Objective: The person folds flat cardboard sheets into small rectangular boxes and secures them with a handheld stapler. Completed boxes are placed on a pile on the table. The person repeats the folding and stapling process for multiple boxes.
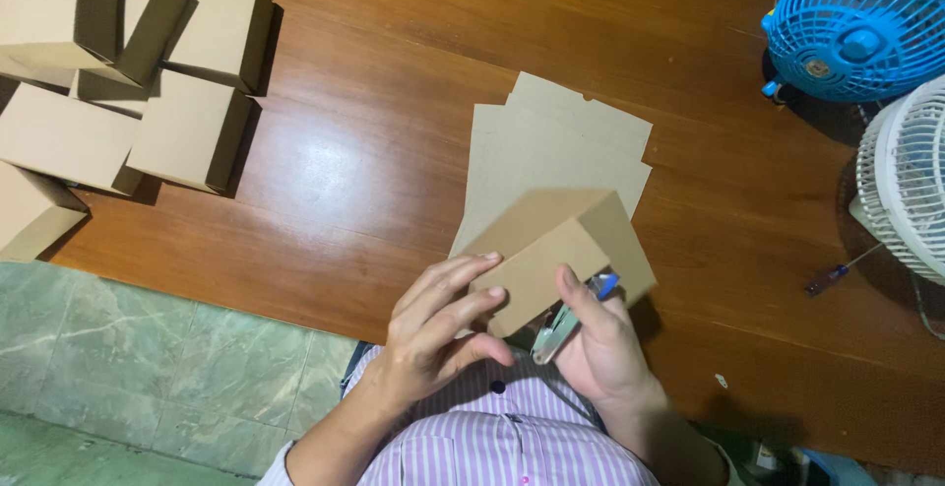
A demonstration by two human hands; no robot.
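— What's in hand?

— A small folded cardboard box point(556, 250), raised above the wooden floor, just in front of the striped shirt point(492, 442). The left hand point(438, 333) braces its near face, fingers curled against it, seemingly to steady the box.

— And the other?

— The right hand point(600, 348) is closed around a stapler point(571, 321), silver with a blue part, its mouth at the box's lower edge. It looks set there to pin a flap.

— What lies underneath?

— A stack of flat cardboard blanks point(551, 141) on the floor, partly hidden by the box. Finished boxes point(128, 72) sit well apart at upper left, cut off by the frame.

— Anything unclear?

— Whether the stapler bites the cardboard: the thumb hides that. A blue fan point(856, 23) and a white fan point(906, 181) are cropped at right; a small screwdriver point(832, 276) lies near them.
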